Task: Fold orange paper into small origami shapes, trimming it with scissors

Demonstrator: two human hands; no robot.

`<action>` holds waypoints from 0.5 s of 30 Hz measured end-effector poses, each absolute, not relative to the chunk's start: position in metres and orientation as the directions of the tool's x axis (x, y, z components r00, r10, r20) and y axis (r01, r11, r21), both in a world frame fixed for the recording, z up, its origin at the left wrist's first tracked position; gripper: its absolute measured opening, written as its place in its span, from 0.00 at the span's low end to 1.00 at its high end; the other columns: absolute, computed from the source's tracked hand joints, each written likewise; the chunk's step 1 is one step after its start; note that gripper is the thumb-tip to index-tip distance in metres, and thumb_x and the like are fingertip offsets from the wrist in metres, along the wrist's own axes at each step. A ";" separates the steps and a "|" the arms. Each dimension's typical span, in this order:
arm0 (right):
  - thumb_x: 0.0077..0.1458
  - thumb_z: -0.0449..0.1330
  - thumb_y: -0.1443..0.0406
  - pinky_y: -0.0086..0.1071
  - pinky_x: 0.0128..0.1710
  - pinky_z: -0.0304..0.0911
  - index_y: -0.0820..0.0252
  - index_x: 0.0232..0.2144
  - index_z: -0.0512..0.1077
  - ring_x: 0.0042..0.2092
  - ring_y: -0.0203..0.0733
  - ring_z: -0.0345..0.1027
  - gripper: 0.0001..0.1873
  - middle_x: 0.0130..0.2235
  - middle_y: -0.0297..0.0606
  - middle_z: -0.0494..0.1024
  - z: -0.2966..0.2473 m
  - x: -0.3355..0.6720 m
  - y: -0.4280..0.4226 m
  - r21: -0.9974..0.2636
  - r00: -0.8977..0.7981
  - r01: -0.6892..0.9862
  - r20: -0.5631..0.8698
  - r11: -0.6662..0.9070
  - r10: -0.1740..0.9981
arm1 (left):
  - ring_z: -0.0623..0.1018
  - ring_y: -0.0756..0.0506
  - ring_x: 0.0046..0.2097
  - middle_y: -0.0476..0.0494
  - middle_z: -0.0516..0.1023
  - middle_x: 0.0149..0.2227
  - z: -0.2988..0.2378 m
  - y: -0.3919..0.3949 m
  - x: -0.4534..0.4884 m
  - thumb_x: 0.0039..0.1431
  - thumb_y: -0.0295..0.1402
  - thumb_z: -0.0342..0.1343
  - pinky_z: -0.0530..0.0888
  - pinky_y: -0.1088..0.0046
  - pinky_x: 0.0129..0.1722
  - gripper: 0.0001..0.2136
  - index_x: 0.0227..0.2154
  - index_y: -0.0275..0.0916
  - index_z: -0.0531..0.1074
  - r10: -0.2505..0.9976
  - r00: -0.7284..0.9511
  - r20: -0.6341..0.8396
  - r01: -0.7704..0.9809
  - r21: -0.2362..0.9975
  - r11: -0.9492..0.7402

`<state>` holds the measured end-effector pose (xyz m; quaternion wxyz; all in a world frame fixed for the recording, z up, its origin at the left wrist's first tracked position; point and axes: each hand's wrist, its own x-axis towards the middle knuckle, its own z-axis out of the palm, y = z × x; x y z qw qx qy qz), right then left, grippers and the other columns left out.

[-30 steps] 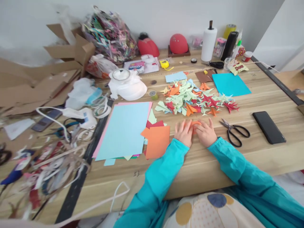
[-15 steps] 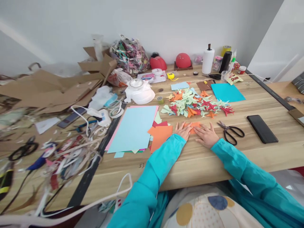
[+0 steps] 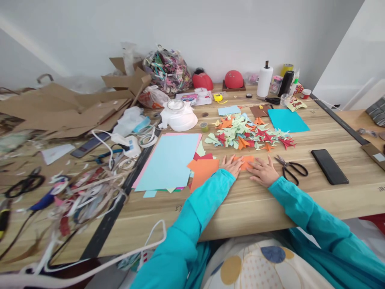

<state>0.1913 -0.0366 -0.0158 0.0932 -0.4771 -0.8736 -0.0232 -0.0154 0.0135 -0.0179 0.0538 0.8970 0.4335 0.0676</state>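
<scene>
Wide bare wood up first: the desk (image 3: 255,216) runs well past the pile of folded paper (image 3: 240,130) on every side. To the pile's left and nearer, a stack of coloured sheets (image 3: 168,162); off its right end, a turquoise square (image 3: 288,120) at the back and a phone (image 3: 329,166) nearer. On the near side of that right end, here are the scissors (image 3: 285,163).

In front of the pile's middle, both hands, fingers spread and low: the left hand (image 3: 231,165) rests across one end of the paper, the right hand (image 3: 264,171) has its fingertips at the other. Neither is pinching anything — flat contact only, it seems.

And the smallest player, the orange paper (image 3: 247,161), lying flat just in front of the pile. Should be feather-light, thin, crisp enough to crease, easy to slide or tear. Best hold? Opposite ends, light fingertips, nothing sharp in the middle. The fingers hide parts of its outline, so any folds there I can't tell.

Edges now: its far side is close to the pile, so little room that way. Nearer than the pile it's all clear wood down to the desk's front edge — plenty of space to turn or draw it back.
</scene>
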 end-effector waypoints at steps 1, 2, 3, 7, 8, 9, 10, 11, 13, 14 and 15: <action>0.57 0.45 0.50 0.61 0.55 0.22 0.45 0.52 0.63 0.59 0.52 0.49 0.22 0.56 0.34 0.65 -0.016 0.195 -0.037 -0.055 -0.524 0.839 0.189 0.542 0.830 | 0.53 0.40 0.62 0.52 0.57 0.60 -0.018 0.014 -0.015 0.59 0.32 0.40 0.50 0.42 0.56 0.18 0.52 0.48 0.61 0.786 0.613 0.075 0.771 0.157 -0.617; 0.58 0.45 0.51 0.61 0.55 0.23 0.45 0.51 0.64 0.59 0.51 0.49 0.21 0.56 0.34 0.65 -0.017 0.197 -0.038 -0.062 -0.522 0.838 0.193 0.542 0.831 | 0.53 0.39 0.62 0.52 0.57 0.60 -0.019 0.014 -0.015 0.58 0.32 0.40 0.50 0.42 0.56 0.18 0.52 0.49 0.61 0.788 0.611 0.075 0.772 0.160 -0.615; 0.58 0.45 0.52 0.60 0.56 0.23 0.45 0.50 0.65 0.59 0.51 0.50 0.21 0.56 0.35 0.65 -0.017 0.200 -0.038 -0.070 -0.521 0.838 0.196 0.542 0.831 | 0.53 0.39 0.62 0.52 0.57 0.60 -0.019 0.014 -0.015 0.58 0.32 0.40 0.50 0.42 0.56 0.18 0.52 0.49 0.61 0.789 0.610 0.075 0.773 0.164 -0.613; 0.60 0.44 0.55 0.60 0.56 0.27 0.46 0.45 0.70 0.59 0.48 0.52 0.18 0.54 0.34 0.68 -0.016 0.202 -0.034 -0.122 -0.497 0.842 0.201 0.525 0.844 | 0.52 0.40 0.62 0.53 0.57 0.60 -0.021 0.015 -0.016 0.59 0.32 0.40 0.48 0.43 0.56 0.18 0.52 0.49 0.61 0.792 0.607 0.074 0.773 0.178 -0.609; 0.60 0.44 0.55 0.59 0.56 0.28 0.46 0.43 0.71 0.58 0.48 0.53 0.18 0.53 0.33 0.68 -0.015 0.202 -0.032 -0.138 -0.490 0.843 0.199 0.520 0.848 | 0.52 0.40 0.62 0.53 0.57 0.60 -0.021 0.015 -0.016 0.59 0.32 0.39 0.48 0.43 0.57 0.18 0.52 0.49 0.61 0.791 0.608 0.075 0.771 0.181 -0.610; 0.60 0.44 0.55 0.59 0.56 0.29 0.46 0.40 0.72 0.58 0.48 0.54 0.18 0.53 0.33 0.69 -0.014 0.202 -0.029 -0.157 -0.487 0.842 0.192 0.516 0.852 | 0.52 0.40 0.62 0.53 0.57 0.60 -0.021 0.015 -0.017 0.59 0.33 0.39 0.48 0.43 0.57 0.18 0.52 0.49 0.60 0.790 0.609 0.074 0.770 0.184 -0.611; 0.60 0.44 0.55 0.59 0.56 0.30 0.47 0.39 0.73 0.57 0.48 0.55 0.18 0.52 0.33 0.70 -0.013 0.203 -0.026 -0.178 -0.482 0.841 0.183 0.511 0.857 | 0.52 0.40 0.62 0.53 0.56 0.60 -0.022 0.016 -0.017 0.59 0.33 0.39 0.48 0.43 0.57 0.19 0.52 0.49 0.60 0.789 0.610 0.071 0.769 0.186 -0.611; 0.60 0.44 0.55 0.59 0.55 0.32 0.47 0.39 0.73 0.56 0.47 0.56 0.18 0.51 0.33 0.71 -0.011 0.204 -0.023 -0.199 -0.473 0.842 0.173 0.501 0.864 | 0.51 0.40 0.62 0.53 0.56 0.61 -0.022 0.016 -0.017 0.59 0.33 0.39 0.48 0.43 0.57 0.19 0.52 0.50 0.60 0.789 0.611 0.065 0.769 0.188 -0.612; 0.60 0.44 0.56 0.59 0.55 0.36 0.47 0.41 0.73 0.55 0.48 0.58 0.18 0.50 0.34 0.72 -0.009 0.206 -0.017 -0.230 -0.431 0.858 0.163 0.459 0.887 | 0.51 0.39 0.62 0.53 0.55 0.61 -0.022 0.017 -0.017 0.59 0.33 0.39 0.47 0.43 0.57 0.19 0.53 0.50 0.60 0.787 0.616 0.048 0.767 0.191 -0.612; 0.60 0.43 0.56 0.59 0.55 0.37 0.48 0.42 0.72 0.55 0.48 0.58 0.18 0.50 0.35 0.72 -0.007 0.207 -0.016 -0.234 -0.406 0.869 0.168 0.437 0.898 | 0.51 0.39 0.62 0.53 0.55 0.61 -0.021 0.018 -0.017 0.59 0.34 0.39 0.47 0.42 0.57 0.19 0.53 0.49 0.60 0.785 0.618 0.040 0.766 0.192 -0.613; 0.61 0.43 0.57 0.58 0.55 0.38 0.48 0.44 0.71 0.56 0.48 0.57 0.18 0.50 0.35 0.72 -0.007 0.206 -0.015 -0.230 -0.389 0.877 0.177 0.423 0.904 | 0.51 0.39 0.62 0.53 0.55 0.61 -0.021 0.018 -0.017 0.59 0.34 0.39 0.48 0.42 0.56 0.19 0.53 0.49 0.60 0.784 0.620 0.036 0.765 0.193 -0.614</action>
